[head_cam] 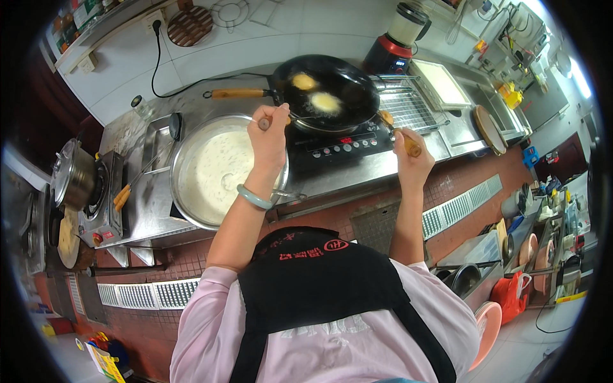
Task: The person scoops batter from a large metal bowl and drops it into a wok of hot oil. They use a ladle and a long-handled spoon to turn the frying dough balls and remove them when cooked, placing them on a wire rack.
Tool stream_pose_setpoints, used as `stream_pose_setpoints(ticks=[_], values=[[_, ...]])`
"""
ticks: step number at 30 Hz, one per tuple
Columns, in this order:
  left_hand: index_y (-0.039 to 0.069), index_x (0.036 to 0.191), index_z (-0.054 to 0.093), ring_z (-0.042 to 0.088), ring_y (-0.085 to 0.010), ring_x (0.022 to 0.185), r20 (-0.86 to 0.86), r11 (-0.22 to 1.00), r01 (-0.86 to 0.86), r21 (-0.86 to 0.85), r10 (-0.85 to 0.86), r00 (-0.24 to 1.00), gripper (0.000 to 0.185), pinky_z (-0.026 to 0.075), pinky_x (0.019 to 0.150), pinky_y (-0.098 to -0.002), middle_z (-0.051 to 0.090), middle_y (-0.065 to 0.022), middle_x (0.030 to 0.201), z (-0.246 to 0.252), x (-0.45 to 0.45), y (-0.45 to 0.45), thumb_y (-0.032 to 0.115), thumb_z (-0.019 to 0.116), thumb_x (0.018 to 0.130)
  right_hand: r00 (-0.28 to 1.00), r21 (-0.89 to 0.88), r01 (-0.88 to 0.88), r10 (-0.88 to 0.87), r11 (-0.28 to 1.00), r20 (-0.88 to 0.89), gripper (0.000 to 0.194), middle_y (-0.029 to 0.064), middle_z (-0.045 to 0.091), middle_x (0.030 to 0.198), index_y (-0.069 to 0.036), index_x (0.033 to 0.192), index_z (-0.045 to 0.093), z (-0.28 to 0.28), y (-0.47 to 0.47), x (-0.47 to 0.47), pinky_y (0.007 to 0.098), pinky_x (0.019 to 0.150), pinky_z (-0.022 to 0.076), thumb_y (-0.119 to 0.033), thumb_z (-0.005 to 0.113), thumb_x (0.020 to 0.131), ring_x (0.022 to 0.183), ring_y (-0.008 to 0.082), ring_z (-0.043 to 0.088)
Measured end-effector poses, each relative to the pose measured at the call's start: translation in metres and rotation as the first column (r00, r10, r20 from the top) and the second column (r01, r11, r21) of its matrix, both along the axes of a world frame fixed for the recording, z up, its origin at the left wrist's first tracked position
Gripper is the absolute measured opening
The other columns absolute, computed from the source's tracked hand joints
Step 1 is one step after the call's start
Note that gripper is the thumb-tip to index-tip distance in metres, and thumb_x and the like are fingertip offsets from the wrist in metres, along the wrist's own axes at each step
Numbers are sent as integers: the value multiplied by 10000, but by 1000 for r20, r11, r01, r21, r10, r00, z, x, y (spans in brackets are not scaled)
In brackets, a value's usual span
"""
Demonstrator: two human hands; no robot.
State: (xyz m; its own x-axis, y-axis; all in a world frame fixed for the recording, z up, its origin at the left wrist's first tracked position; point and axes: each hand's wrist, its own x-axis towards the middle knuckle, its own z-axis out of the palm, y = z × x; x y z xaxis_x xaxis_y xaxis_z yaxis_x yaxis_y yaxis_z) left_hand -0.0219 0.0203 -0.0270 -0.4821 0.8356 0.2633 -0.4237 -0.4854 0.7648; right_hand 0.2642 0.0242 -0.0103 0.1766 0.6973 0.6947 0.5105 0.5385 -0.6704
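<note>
My left hand (269, 136) is closed around a wooden-handled tool, whose thin metal shaft reaches toward the near rim of a black wok (352, 91). A second wooden-handled tool is in my right hand (414, 155), its metal part running up toward the wok's right rim; both working ends are hard to make out. In the wok's dark oil float a golden fried piece (303, 82) and a paler one (325, 102) ringed by bubbles. Under the wok is a lit induction cooker (347, 147). A large steel basin (178, 191) of pale, flecked batter (215, 167) stands below my left hand.
Right of the wok lies a wire rack (407, 103), with a white-lined tray (443, 86) beyond. A blender (395, 43) stands behind. At left are a steel pan (155, 139), wooden-handled tongs (125, 192), a glass jar (142, 107) and a gas burner with a pot (74, 174).
</note>
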Motion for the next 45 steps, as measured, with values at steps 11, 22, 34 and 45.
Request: stream_pose_setpoints(ticks=[11, 22, 34, 45], values=[[75, 771, 578, 586, -90, 844, -48, 998, -9, -62, 6, 999, 192, 465, 837, -254, 612, -3, 794, -18, 6, 21, 75, 701, 919, 972, 98, -24, 0, 995, 235, 243, 131, 746, 992, 14, 1064, 715, 2, -10, 5, 272, 802, 548, -51, 776, 838, 890, 173, 710], [68, 791, 596, 565, -65, 820, -58, 992, -14, -125, 7, 998, 186, 449, 799, -220, 630, 0, 830, -30, 5, 31, 113, 699, 939, 969, 98, -37, 12, 995, 248, 261, 146, 744, 1015, 9, 1073, 710, -2, -8, 5, 283, 812, 552, -49, 783, 830, 914, 193, 718], [53, 915, 619, 546, -57, 764, -107, 967, -44, -252, 17, 994, 201, 434, 713, -207, 617, 12, 796, -40, 3, 25, 211, 742, 920, 963, 148, 4, -43, 989, 265, 241, 121, 728, 831, -52, 1023, 711, -4, 2, -3, 309, 649, 553, -140, 810, 821, 708, 233, 708], [63, 1219, 511, 528, -120, 953, -184, 966, -25, -258, -23, 983, 393, 456, 836, -258, 549, -56, 1119, -40, -1, -4, 92, 724, 890, 895, -138, -37, -29, 990, -445, 248, 58, 677, 729, -3, 982, 649, 22, 32, 0, 188, 486, 462, -238, 716, 936, 515, 50, 556]])
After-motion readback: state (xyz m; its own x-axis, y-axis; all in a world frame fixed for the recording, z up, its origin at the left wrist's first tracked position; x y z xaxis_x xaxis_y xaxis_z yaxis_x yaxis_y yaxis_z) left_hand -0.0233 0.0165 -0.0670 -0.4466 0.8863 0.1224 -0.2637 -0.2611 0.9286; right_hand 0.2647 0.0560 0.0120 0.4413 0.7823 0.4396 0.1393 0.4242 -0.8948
